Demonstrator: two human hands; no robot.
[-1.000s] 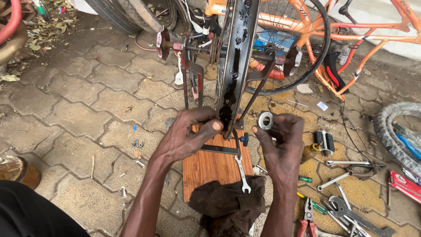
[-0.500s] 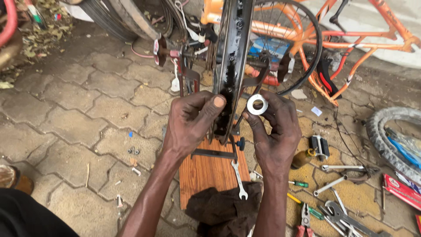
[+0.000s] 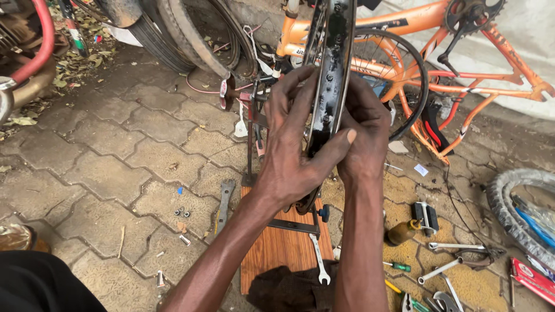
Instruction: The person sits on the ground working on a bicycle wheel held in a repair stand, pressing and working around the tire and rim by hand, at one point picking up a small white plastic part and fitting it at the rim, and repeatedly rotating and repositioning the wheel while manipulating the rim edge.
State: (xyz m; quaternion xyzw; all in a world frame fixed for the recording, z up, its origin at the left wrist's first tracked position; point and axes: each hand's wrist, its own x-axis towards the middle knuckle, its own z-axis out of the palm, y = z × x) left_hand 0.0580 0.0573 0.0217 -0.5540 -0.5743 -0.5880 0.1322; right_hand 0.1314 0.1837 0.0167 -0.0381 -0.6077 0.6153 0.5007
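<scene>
Grey interlocking paving stones (image 3: 115,150) are covering the ground, with dry leaves lying at the upper left and an orange bicycle (image 3: 462,52) leaning along the wall behind. A brown wooden board (image 3: 277,248) is lying on the stones below the hands, with a silver spanner (image 3: 318,260) resting on its right edge and a dark cloth (image 3: 289,289) bunching at its near end. More tools are lying scattered to the right: a green-handled screwdriver (image 3: 399,267), a small brown bottle (image 3: 402,232) and a worn tyre (image 3: 514,214) at the far right.

A black wheel rim (image 3: 329,75) is standing upright and edge-on in a stand, its inner face glossy and scuffed, with spoke holes showing. The left hand (image 3: 295,150) is wrapping around the rim from the left, thumb pressing across its face. The right hand (image 3: 364,138) is clasping the rim's right side, fingers closed against it and partly hidden behind the rim.
</scene>
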